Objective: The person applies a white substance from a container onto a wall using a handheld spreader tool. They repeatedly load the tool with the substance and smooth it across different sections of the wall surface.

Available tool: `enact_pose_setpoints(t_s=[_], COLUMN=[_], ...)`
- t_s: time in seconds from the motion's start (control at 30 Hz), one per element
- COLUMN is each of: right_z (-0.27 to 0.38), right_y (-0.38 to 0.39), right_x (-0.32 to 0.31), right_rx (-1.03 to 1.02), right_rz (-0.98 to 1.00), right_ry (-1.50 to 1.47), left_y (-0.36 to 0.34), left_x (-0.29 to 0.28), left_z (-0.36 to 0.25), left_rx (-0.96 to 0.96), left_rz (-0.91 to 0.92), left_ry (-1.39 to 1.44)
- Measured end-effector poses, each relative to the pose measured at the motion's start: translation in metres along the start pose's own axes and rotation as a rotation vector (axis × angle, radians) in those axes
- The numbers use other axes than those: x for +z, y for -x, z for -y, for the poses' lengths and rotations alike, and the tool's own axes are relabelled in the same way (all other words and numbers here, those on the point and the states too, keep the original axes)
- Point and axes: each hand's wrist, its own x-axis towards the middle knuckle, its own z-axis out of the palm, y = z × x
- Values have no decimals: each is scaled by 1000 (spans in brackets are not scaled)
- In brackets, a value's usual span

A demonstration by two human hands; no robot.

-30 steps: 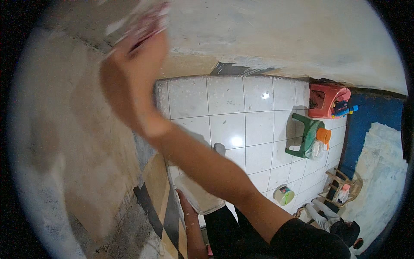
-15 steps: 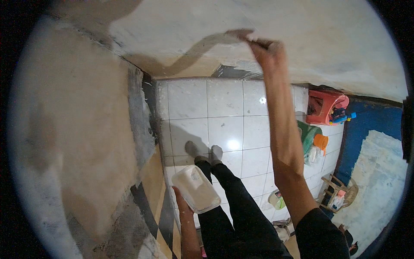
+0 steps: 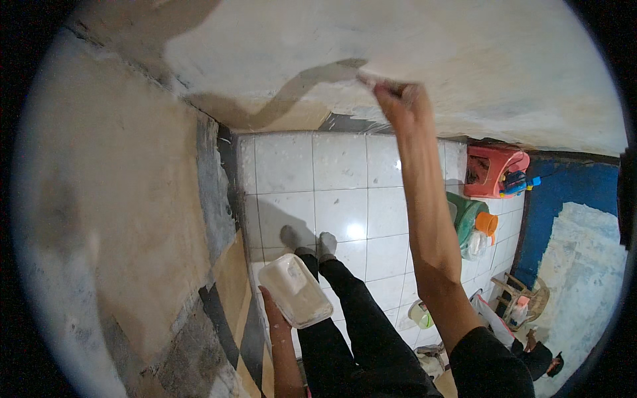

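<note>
My left hand (image 3: 273,309) is closed on the near-left side of a white rectangular plastic tub (image 3: 272,273), held at about waist height. Pale, wet-looking paste (image 3: 306,300) lies inside the tub. My right arm is stretched out to the wall (image 3: 279,40) ahead, which is coated unevenly in whitish paste. There my right hand (image 3: 402,101) has its fingers bent together, close to the wall surface. A small pale edge shows at its fingertips, but blur hides what it is.
A red plastic stool (image 3: 494,169), a green container (image 3: 470,215) with an orange mug (image 3: 486,224), and a small pale bucket (image 3: 421,314) stand on the white tiles (image 3: 340,159). Farther right are a chair (image 3: 539,298) and another person (image 3: 535,358). A patchy wall (image 3: 133,199) rises at left.
My right hand has come down and slightly left along the wall, fingers still closed. The tub has shifted slightly left in my left hand. More of the other person shows at lower right.
</note>
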Motion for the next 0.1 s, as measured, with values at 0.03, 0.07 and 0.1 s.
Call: enact_pose_setpoints(t_s=[0.03,0.07,0.1], right_z=[31,96,100], right_y=[5,19,20], right_x=[0,-6,-7], right_rx=[54,111,106], right_rz=[37,57,56], right_ry=[167,339,340], left_y=[4,4,2], left_x=[-2,-6,-6], left_z=[0,1,2], left_rx=[11,10,14], left_rz=[-8,-5,0], left_ry=[-5,-18,-29])
